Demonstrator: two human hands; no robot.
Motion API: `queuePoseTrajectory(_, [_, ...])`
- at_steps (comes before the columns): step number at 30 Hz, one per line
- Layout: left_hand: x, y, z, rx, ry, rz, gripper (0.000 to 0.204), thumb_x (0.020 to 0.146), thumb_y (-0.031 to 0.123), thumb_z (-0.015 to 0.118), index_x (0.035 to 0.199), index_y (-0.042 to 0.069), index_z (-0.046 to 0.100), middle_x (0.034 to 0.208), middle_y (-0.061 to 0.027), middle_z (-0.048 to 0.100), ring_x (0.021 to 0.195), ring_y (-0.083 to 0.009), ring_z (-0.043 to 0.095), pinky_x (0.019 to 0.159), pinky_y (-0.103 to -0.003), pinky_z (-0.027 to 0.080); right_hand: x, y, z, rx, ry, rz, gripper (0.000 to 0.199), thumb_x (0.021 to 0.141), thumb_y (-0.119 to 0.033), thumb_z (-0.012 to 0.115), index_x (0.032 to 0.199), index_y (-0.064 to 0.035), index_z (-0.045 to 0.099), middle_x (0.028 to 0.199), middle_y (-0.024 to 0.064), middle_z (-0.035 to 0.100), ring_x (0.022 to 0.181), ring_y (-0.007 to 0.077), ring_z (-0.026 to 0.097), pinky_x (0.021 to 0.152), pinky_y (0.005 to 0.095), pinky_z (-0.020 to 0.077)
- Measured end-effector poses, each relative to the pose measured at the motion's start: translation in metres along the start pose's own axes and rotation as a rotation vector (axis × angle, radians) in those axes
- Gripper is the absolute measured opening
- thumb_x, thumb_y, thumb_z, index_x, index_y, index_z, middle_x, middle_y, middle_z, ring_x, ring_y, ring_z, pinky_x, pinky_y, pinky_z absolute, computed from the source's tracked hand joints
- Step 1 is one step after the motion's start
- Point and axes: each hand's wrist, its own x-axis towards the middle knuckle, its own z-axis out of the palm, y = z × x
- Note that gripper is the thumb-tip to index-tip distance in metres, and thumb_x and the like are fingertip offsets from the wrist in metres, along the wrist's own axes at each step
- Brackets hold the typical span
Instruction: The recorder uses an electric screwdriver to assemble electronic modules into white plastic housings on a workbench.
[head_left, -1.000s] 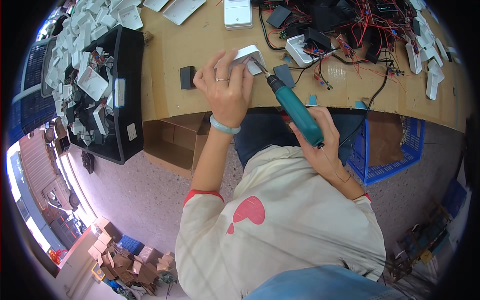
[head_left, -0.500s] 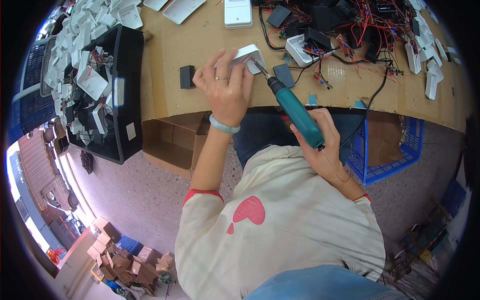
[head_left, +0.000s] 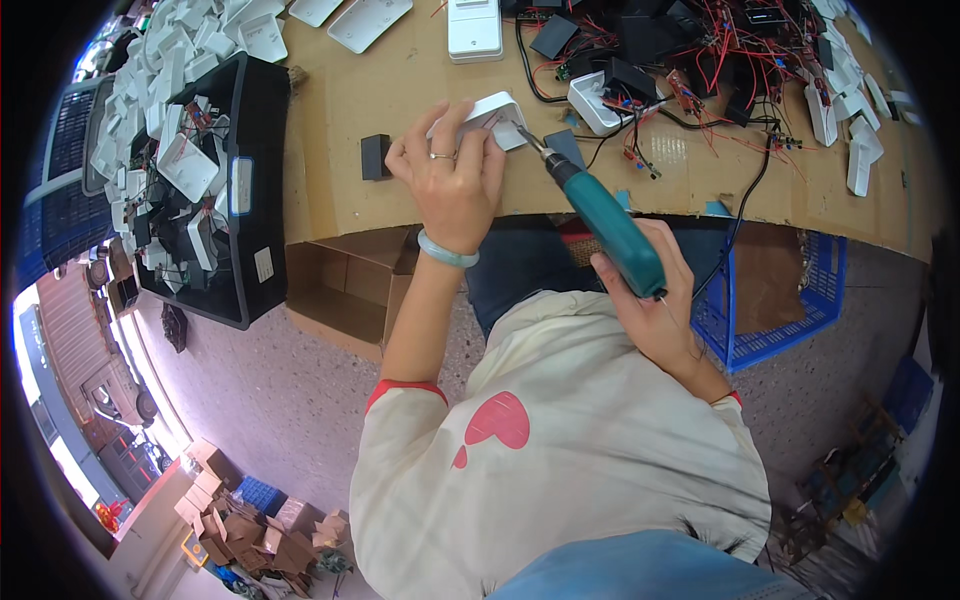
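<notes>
From the head view, the left hand (head_left: 452,185) has its fingers clamped on a white plastic casing (head_left: 492,118) on the counter (head_left: 340,110), at about twelve o'clock. The right hand (head_left: 652,300) grips a teal electric screwdriver (head_left: 600,215), bit touching the casing. Nothing has visibly shifted since a second ago. A black bin (head_left: 262,130) sits at nine o'clock.

A single head-worn fisheye camera looks steeply down from close above onto the table (head_left: 380,90) edge, its rim bending straight lines.
</notes>
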Motion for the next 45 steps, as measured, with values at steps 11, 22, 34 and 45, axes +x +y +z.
queuePoseTrajectory(11, [0.002, -0.001, -0.01, -0.006, -0.043, -0.038, 0.016, 0.083, 0.019, 0.083, 0.092, 0.011, 0.073, 0.131, -0.0065, 0.067, 0.122, -0.0302, 0.06, 0.102, -0.046, 0.036, -0.034, 0.016, -0.021, 0.191, 0.136, 0.118, 0.04, 0.094, -0.002, 0.078, 0.131, 0.0013, 0.066, 0.121, 0.0093, 0.072, 0.102, 0.0126, 0.065, 0.089, 0.0278, 0.054])
queuePoseTrajectory(22, [0.039, -0.067, -0.08, -0.008, 0.269, -0.159, 0.022, 0.081, 0.005, 0.085, 0.1, 0.007, 0.075, 0.114, -0.0132, 0.072, 0.1, -0.0286, 0.068, 0.079, -0.033, 0.054, -0.032, 0.011, -0.023, 0.296, 0.198, 0.164, 0.038, 0.094, -0.001, 0.078, 0.13, 0.0019, 0.066, 0.118, 0.0086, 0.072, 0.1, 0.0119, 0.066, 0.087, 0.0265, 0.0544])
queuePoseTrajectory(34, [0.069, -0.304, -0.229, 0.537, 0.422, -0.693, 0.045, 0.078, 0.044, 0.089, 0.098, 0.005, 0.078, 0.085, -0.0168, 0.076, 0.075, -0.0285, 0.072, 0.076, -0.045, 0.058, -0.026, 0.015, -0.022, 0.317, 0.222, 0.141, 0.035, 0.095, -0.004, 0.078, 0.127, 0.0011, 0.067, 0.114, 0.0055, 0.073, 0.087, 0.0079, 0.062, 0.076, 0.0246, 0.0519])
queuePoseTrajectory(45, [0.088, -0.019, 0.001, -0.063, -0.052, -0.097, 0.06, 0.088, 0.029, 0.08, 0.131, -0.005, 0.055, 0.114, -0.0256, 0.067, 0.109, -0.0448, 0.06, 0.095, -0.052, 0.047, -0.02, 0.008, -0.037, 0.298, 0.501, 0.155, 0.033, 0.095, 0.0, 0.074, 0.127, 0.0024, 0.062, 0.106, 0.0081, 0.071, 0.067, 0.0071, 0.055, 0.058, 0.0233, 0.0451])
